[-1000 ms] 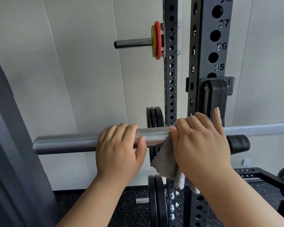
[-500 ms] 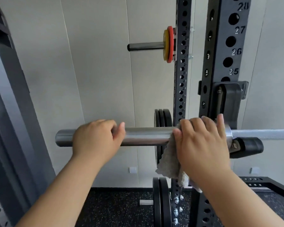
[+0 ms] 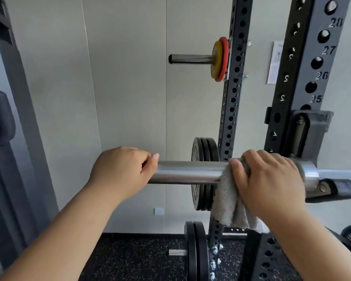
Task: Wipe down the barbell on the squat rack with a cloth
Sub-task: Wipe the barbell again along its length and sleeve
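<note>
Gripping barbell [image 3: 188,172] sleeve's outer end, centre frame, left hand [image 3: 123,171] curls over it. Right hand [image 3: 272,179] clamps grey cloth [image 3: 227,203] round sleeve, just beside collar [image 3: 310,175]. Bare steel lies open between hands.

Left hand [image 3: 123,171] grips barbell [image 3: 190,172]; right hand [image 3: 270,179] grips cloth [image 3: 227,203], forearms extended

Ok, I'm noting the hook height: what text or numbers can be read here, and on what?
"27": near upright.
"26": same upright, below it.
"25": same upright, just above the hook.
Number above "27": blurred, looks like "28".
Its side face: only partial digits.
Far upright numbers: too small to read.
Wall sheet, black plates: lettering unreadable.
</note>
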Demonstrator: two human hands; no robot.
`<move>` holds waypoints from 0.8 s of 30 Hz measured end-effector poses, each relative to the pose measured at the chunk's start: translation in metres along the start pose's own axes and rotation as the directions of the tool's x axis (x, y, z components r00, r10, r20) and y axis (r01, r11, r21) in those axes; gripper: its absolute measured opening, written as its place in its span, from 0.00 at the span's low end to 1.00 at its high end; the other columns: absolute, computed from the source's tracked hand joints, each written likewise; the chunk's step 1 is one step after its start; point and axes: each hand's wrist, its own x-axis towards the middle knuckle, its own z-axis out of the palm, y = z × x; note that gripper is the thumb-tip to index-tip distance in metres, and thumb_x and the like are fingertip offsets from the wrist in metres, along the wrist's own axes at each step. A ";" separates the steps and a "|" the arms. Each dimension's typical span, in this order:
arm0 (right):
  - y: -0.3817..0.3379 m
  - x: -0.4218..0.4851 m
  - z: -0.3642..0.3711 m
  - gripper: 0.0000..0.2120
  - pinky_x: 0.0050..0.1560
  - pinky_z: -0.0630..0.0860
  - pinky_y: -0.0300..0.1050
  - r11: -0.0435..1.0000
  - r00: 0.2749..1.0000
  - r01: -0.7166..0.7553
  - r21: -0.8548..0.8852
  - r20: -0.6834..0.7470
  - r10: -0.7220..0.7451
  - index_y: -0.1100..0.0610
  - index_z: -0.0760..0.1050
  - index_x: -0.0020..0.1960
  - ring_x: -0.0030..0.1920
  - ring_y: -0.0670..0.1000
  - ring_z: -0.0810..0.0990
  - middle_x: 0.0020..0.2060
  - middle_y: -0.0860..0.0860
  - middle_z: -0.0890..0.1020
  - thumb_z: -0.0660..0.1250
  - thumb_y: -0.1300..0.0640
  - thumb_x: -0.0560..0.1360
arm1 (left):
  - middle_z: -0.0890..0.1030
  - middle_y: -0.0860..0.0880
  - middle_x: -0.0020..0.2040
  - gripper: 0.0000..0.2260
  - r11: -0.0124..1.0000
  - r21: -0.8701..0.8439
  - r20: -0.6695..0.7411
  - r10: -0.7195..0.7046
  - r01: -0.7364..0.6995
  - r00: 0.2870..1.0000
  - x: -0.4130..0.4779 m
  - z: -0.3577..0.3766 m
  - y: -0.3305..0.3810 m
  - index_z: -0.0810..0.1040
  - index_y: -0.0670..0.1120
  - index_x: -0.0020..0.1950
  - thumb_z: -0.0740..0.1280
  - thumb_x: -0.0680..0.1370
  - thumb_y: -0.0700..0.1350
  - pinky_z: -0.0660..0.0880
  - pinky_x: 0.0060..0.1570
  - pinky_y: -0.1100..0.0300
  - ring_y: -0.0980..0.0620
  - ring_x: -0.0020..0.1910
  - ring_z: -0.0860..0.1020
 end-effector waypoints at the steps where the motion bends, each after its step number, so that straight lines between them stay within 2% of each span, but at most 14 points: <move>1: -0.009 0.001 0.001 0.24 0.50 0.74 0.56 1.000 1.000 -0.018 -0.001 -0.012 0.018 0.54 0.77 0.45 0.42 0.61 0.79 0.39 0.51 0.82 0.51 0.39 0.85 | 0.70 0.51 0.28 0.24 1.000 0.017 -0.003 -0.006 0.006 1.000 -0.001 0.000 -0.004 0.63 0.51 0.30 0.42 0.77 0.63 0.58 0.28 0.57 0.46 0.30 0.70; 4: -0.053 0.002 0.005 0.22 0.49 0.73 0.56 0.998 0.998 0.059 0.031 -0.020 -0.058 0.53 0.76 0.46 0.41 0.60 0.77 0.40 0.51 0.80 0.51 0.43 0.86 | 0.69 0.52 0.28 0.23 0.999 0.034 -0.032 0.023 -0.022 0.999 -0.008 0.001 -0.012 0.64 0.49 0.31 0.45 0.79 0.61 0.57 0.27 0.59 0.45 0.28 0.70; 8: -0.114 -0.007 0.021 0.21 0.61 0.75 0.58 0.950 0.953 0.301 0.079 -0.054 -0.298 0.56 0.80 0.59 0.51 0.59 0.79 0.52 0.52 0.82 0.56 0.41 0.86 | 0.70 0.51 0.27 0.21 0.996 0.026 -0.097 0.083 -0.081 0.992 -0.012 0.005 -0.022 0.68 0.48 0.32 0.52 0.81 0.56 0.55 0.28 0.60 0.43 0.25 0.70; 10: -0.117 -0.007 0.024 0.25 0.64 0.75 0.58 0.910 0.912 0.406 0.079 -0.087 -0.400 0.58 0.79 0.65 0.55 0.60 0.79 0.56 0.53 0.82 0.59 0.39 0.85 | 0.73 0.51 0.27 0.21 0.992 0.030 -0.115 0.129 -0.126 0.985 -0.011 0.006 -0.027 0.72 0.48 0.32 0.54 0.81 0.54 0.55 0.29 0.60 0.43 0.24 0.71; 12: -0.102 -0.002 0.019 0.28 0.61 0.78 0.57 0.880 0.883 0.468 0.079 -0.079 -0.462 0.57 0.79 0.68 0.55 0.58 0.81 0.57 0.52 0.82 0.61 0.35 0.83 | 0.75 0.51 0.27 0.20 0.986 0.034 -0.128 0.164 -0.161 0.978 -0.010 0.008 -0.030 0.75 0.49 0.32 0.55 0.80 0.54 0.56 0.30 0.60 0.43 0.25 0.74; 15: -0.080 0.002 0.011 0.33 0.55 0.80 0.55 0.908 0.911 0.413 0.068 -0.050 -0.410 0.52 0.76 0.68 0.50 0.57 0.83 0.53 0.49 0.83 0.62 0.27 0.78 | 0.76 0.51 0.28 0.18 0.979 0.041 -0.166 0.203 -0.199 0.965 -0.012 0.014 -0.034 0.76 0.49 0.34 0.57 0.80 0.53 0.63 0.30 0.57 0.43 0.27 0.76; 18: -0.083 0.004 0.011 0.35 0.51 0.79 0.55 0.940 0.942 0.336 0.059 -0.013 -0.336 0.52 0.77 0.63 0.46 0.57 0.83 0.48 0.49 0.83 0.60 0.23 0.76 | 0.76 0.50 0.29 0.18 0.974 0.041 -0.206 0.224 -0.221 0.952 -0.014 0.017 -0.037 0.76 0.48 0.34 0.57 0.80 0.53 0.69 0.30 0.56 0.42 0.27 0.77; 21: -0.095 0.004 0.014 0.38 0.51 0.78 0.57 0.952 0.954 0.298 0.069 -0.008 -0.298 0.55 0.81 0.57 0.45 0.58 0.81 0.45 0.50 0.82 0.58 0.22 0.76 | 0.76 0.50 0.29 0.18 0.973 0.027 -0.234 0.227 -0.228 0.945 -0.014 0.020 -0.039 0.75 0.48 0.34 0.57 0.81 0.54 0.70 0.31 0.55 0.42 0.27 0.76; 24: -0.103 0.003 0.015 0.38 0.52 0.78 0.57 0.951 0.954 0.298 0.083 0.007 -0.299 0.56 0.81 0.59 0.47 0.59 0.81 0.47 0.50 0.83 0.57 0.22 0.76 | 0.76 0.49 0.28 0.20 0.973 0.029 -0.254 0.230 -0.231 0.940 -0.013 0.021 -0.039 0.76 0.48 0.34 0.55 0.82 0.53 0.68 0.31 0.55 0.42 0.27 0.76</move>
